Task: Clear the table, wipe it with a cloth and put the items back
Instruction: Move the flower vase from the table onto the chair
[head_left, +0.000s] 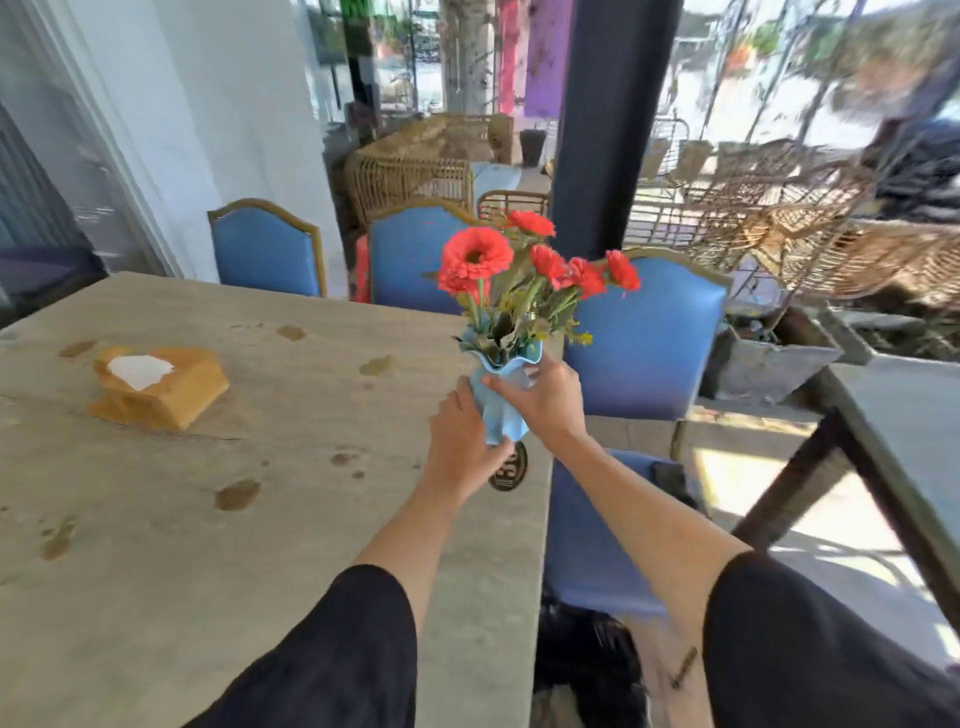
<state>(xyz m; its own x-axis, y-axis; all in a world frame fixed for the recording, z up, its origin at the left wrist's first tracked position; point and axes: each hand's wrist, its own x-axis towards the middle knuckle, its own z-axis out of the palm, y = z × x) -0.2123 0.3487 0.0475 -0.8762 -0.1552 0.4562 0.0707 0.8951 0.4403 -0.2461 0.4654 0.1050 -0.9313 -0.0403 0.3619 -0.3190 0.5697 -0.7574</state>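
A light blue wavy vase with red flowers is lifted just above the right edge of the beige stone table. My left hand cups its lower left side and my right hand grips its neck from the right. A wooden tissue box with a white tissue sticking out sits on the table's left part. A dark round plaque lies on the table under the vase. Several brownish wet stains dot the tabletop.
Blue upholstered chairs stand along the table's far and right sides. Another table stands at the right. Wicker chairs and a dark pillar are beyond.
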